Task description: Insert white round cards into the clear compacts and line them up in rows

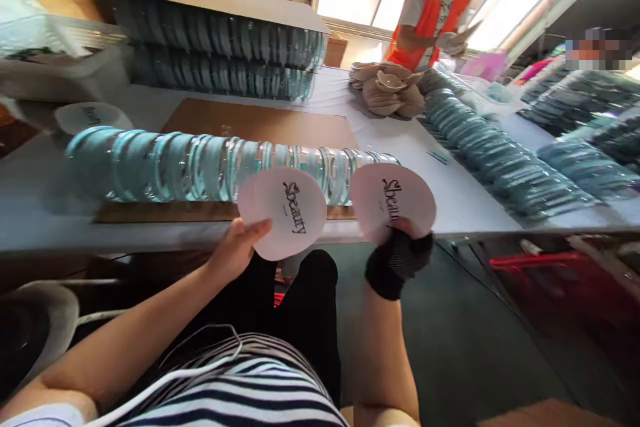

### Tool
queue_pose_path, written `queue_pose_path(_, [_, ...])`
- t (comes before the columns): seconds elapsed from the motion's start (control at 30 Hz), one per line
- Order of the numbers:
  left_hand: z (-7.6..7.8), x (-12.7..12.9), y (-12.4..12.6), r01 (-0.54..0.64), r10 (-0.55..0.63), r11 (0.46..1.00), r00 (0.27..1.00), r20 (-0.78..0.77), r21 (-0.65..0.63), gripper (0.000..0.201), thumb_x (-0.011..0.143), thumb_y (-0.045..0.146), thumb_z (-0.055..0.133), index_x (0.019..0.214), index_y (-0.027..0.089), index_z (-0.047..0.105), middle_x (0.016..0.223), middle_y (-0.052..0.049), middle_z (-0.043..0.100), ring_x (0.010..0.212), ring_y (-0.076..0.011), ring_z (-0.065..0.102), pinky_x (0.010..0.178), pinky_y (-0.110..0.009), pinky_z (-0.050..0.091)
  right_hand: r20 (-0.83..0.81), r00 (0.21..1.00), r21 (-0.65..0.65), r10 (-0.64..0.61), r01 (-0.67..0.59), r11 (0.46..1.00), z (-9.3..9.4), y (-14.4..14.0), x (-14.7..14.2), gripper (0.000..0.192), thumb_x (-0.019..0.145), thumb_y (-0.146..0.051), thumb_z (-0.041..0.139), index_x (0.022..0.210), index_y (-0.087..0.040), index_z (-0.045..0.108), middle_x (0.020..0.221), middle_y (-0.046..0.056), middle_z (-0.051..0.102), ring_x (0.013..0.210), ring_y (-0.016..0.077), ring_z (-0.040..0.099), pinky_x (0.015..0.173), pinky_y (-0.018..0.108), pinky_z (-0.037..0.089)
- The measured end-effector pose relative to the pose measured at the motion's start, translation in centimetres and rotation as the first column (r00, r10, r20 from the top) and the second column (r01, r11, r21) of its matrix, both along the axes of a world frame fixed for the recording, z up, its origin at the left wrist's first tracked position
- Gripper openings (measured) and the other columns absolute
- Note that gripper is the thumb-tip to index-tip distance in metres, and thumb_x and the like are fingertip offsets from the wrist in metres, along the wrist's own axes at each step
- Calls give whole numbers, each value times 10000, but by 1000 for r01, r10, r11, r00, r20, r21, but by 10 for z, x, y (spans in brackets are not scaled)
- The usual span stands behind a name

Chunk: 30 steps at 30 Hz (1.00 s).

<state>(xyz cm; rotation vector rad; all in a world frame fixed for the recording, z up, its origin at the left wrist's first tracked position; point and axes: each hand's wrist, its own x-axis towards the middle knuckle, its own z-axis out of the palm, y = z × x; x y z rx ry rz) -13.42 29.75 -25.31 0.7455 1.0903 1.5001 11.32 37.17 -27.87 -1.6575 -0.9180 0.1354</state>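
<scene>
My bare left hand [235, 247] pinches the near-left edge of a white round card [270, 197] printed "Sbeauty", thumb on top. My right hand [397, 260], in a black fingerless glove, grips a matching round card [367, 200] by its lower edge, its thumb over part of the lettering. The two cards are held apart, side by side, at the table's front edge. Just behind them a long row of clear round pieces with teal rims [170, 163] stands on edge on a brown cardboard sheet [260, 120]. The cards hide part of that row.
Stacked rows of similar clear pieces [215, 57] stand at the back left under a cardboard sheet [220, 3]. Another long row [480, 147] runs along the right. A beige pile [387, 90] sits near a person in an orange vest [407, 27]. A grey bin [60, 77] stands left.
</scene>
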Motion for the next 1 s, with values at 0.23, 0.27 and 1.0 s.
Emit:
queue_pose_path(0.23, [92, 88, 134, 125, -204, 934, 956, 213, 334, 287, 783, 170, 694, 1070, 163, 699, 1033, -61, 744, 1120, -236, 642, 1012, -366, 493, 344, 931, -72, -126, 160, 984, 20, 0, 102, 392, 855, -548, 456, 762, -183, 566, 718, 130, 615, 632, 243, 552, 566, 328, 381])
queue_pose_path(0.27, [100, 107, 157, 178, -267, 923, 935, 234, 342, 259, 799, 153, 664, 1057, 149, 694, 1024, -66, 743, 1133, -238, 637, 1031, -383, 479, 383, 919, -95, -89, 135, 986, 21, -1, 104, 397, 870, -540, 440, 780, -178, 576, 710, 124, 612, 618, 235, 544, 556, 318, 364])
queue_pose_path(1.0, [61, 186, 259, 260, -258, 965, 895, 365, 44, 153, 835, 73, 626, 976, 104, 676, 905, -75, 734, 978, -194, 682, 972, -319, 511, 505, 676, -531, 537, -248, 811, 42, 83, 79, 207, 943, -299, 451, 967, -185, 622, 885, 60, 704, 709, 146, 583, 589, 262, 250])
